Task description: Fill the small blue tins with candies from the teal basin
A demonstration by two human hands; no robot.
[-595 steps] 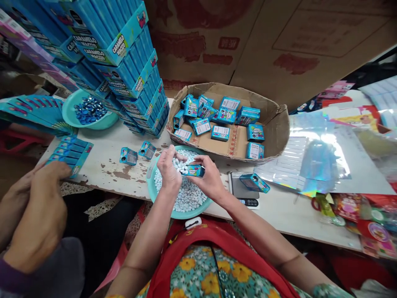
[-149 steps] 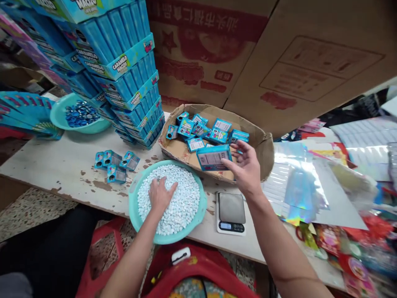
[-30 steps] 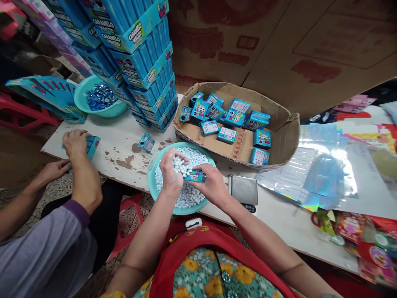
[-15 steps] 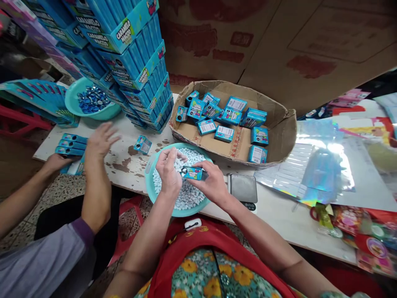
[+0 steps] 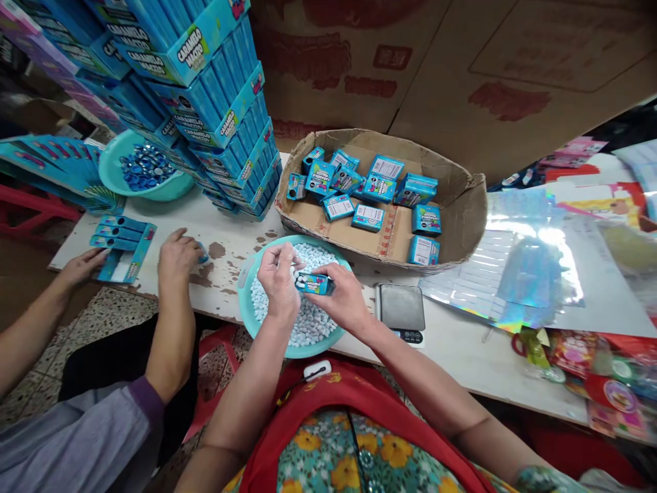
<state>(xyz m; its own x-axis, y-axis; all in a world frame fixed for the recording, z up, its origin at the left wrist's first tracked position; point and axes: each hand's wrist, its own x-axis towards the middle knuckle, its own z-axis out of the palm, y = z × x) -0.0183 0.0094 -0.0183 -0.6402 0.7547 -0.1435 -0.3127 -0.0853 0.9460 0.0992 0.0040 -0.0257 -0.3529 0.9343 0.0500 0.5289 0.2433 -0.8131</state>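
Note:
Held over a turquoise bowl (image 5: 245, 301) of small white candies (image 5: 314, 330) is a small blue candy box (image 5: 312, 283), lying on its side. My right hand (image 5: 346, 294) is closed around the box's right end, thumb above and fingers below. At the box's left end, by its round opening, my left hand (image 5: 278, 284) is curled with fingers together. White pieces show between its fingertips and the opening; the inside of that palm is hidden.
Behind the bowl stands a cut-down cardboard box (image 5: 462, 239) with several blue candy boxes. A small scale (image 5: 402, 308) lies to the right. Stacked blue display cartons (image 5: 226, 123) rise at left, near a bowl of blue caps (image 5: 174, 186). A co-worker's hand (image 5: 177, 257) touches a blue box.
The co-worker's near hand has moved right and down onto the single blue box on the table. The other hand shifted left from the box row. My hands stay nearly in place around the candy box.

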